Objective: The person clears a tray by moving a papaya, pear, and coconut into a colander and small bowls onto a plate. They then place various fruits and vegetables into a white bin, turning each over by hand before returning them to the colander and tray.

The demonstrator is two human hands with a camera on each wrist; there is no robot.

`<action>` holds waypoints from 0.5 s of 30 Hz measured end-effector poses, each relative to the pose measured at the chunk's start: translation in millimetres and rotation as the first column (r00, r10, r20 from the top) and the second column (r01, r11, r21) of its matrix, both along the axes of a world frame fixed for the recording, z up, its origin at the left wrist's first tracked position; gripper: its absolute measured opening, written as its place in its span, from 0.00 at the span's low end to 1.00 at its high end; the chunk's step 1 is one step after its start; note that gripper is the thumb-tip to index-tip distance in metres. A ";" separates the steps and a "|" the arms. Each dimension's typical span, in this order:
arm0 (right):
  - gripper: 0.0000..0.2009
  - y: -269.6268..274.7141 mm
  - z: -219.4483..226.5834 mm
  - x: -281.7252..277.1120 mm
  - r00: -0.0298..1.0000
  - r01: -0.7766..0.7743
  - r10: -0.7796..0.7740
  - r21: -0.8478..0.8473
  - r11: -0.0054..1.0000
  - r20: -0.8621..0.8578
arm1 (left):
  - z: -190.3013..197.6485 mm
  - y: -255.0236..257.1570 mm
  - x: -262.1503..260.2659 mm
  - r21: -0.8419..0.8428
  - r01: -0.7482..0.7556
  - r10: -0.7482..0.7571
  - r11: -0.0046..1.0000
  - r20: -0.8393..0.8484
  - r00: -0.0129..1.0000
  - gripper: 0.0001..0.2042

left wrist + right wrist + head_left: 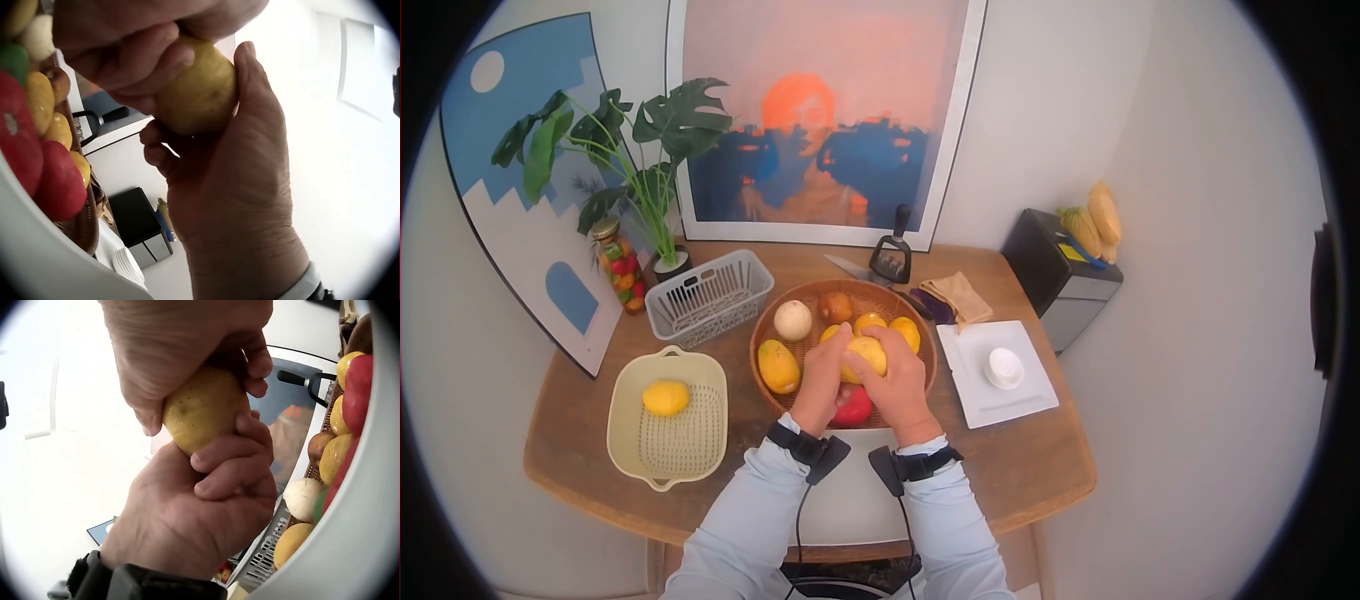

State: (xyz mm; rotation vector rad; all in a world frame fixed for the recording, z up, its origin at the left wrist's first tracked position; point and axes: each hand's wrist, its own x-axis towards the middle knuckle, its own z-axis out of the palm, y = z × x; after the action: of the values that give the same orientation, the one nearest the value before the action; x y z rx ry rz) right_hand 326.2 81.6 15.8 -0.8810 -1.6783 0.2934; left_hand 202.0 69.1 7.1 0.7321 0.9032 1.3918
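Observation:
Both hands hold a roundish, yellow, speckled potato (866,356) above the woven basket (760,325). My left hand (824,370) curls its fingers along one side, as the right wrist view shows with the left hand (206,500) below the potato (203,409). From the other side my right hand (902,382) grips it with thumb and fingers. Inside the basket lie a large yellow fruit (778,366), a white onion (793,320), a brown round item (836,307), several smaller yellow fruits (907,332) and a red pepper-like item (855,408).
A cream colander tray (622,420) with a yellow lemon (666,397) stands left. Behind it are a grey basket (710,325), a plant (650,200) and a jar (622,270). On the right lie a white plate (990,405) with small bowls (1004,368) and a cloth (960,298).

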 end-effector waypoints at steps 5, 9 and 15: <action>0.19 3.7 -6.7 6.1 0.989 0.045 -0.099 -0.414 0.909 -0.110 | -6.3 -0.3 19.4 0.236 -0.153 0.228 0.960 -0.335 0.914 0.19; 0.18 0.6 -2.5 9.1 0.997 0.044 -0.061 -0.299 0.953 -0.048 | -9.1 0.0 19.0 0.205 -0.140 0.202 0.969 -0.320 0.926 0.18; 0.19 1.3 -7.9 3.4 0.994 0.075 -0.091 -0.231 0.970 -0.059 | -1.3 -3.1 6.4 0.095 -0.058 0.079 0.994 -0.231 0.970 0.18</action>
State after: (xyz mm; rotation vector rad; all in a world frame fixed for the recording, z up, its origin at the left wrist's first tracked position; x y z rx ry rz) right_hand 329.6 82.8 7.9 -1.0966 -1.5589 0.4613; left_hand 208.4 66.0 5.8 0.9547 1.0650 1.4329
